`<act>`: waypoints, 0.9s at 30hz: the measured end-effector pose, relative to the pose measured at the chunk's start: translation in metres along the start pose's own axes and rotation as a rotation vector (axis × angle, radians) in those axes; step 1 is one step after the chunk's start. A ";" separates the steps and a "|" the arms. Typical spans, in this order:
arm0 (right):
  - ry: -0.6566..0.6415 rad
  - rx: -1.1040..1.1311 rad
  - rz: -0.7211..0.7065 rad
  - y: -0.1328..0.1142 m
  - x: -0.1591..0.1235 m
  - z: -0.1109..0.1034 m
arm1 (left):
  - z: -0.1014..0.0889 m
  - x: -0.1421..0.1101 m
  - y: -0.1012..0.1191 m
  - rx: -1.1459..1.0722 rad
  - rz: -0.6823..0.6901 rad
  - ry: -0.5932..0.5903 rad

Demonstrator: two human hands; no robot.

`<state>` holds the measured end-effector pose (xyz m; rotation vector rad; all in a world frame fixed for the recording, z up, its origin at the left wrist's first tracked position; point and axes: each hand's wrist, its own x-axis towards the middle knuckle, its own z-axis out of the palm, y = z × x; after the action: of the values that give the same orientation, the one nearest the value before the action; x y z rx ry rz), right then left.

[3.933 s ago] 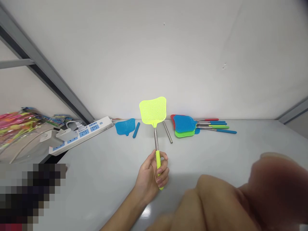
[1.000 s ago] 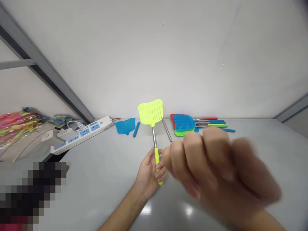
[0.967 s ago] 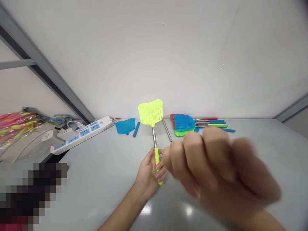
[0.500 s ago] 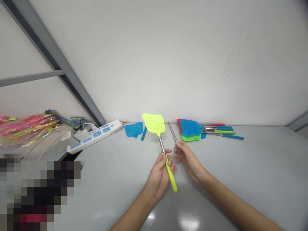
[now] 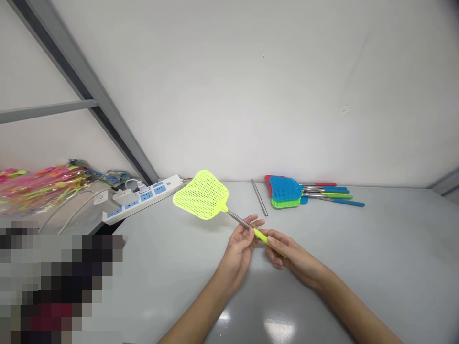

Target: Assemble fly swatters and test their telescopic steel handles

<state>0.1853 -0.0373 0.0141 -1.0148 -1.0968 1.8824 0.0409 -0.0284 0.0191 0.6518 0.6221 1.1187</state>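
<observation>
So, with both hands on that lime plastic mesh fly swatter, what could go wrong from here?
The left hand pinches near where the thin silver metal shaft meets the lime handle in the right hand; a twist or pull might loosen that joint.
The wide lime mesh head sticks out leftward, so a swing could brush the long white power strip.
The loose silver metal tube beyond the hands might roll if knocked.

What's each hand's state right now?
Left hand: holding the yellow fly swatter where shaft meets handle.
Right hand: closed on the handle.
</observation>
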 end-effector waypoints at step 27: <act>-0.005 -0.214 0.040 0.003 0.000 -0.031 | -0.005 0.002 -0.005 -0.350 0.055 0.215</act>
<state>0.2116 -0.0277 0.0010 -1.1582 -1.3111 1.8276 0.0410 -0.0267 0.0123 0.2506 0.5735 1.3211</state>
